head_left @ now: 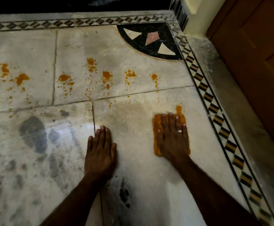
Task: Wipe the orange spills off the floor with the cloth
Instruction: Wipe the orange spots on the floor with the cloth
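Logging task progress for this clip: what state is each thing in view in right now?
floor: pale marble, dusty, dark smudges at left.
cloth: flat on the floor, stained orange, under the right hand.
right hand: fingers straight, pressing the cloth down.
left hand: flat on the bare floor, holding nothing.
orange spills: many patches unwiped, beyond both hands.
smear: orange, at the cloth's far edge.

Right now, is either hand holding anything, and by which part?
Nothing is gripped. The right hand presses flat on the middle of the orange-stained rectangular cloth; the left hand rests flat on the pale marble floor.
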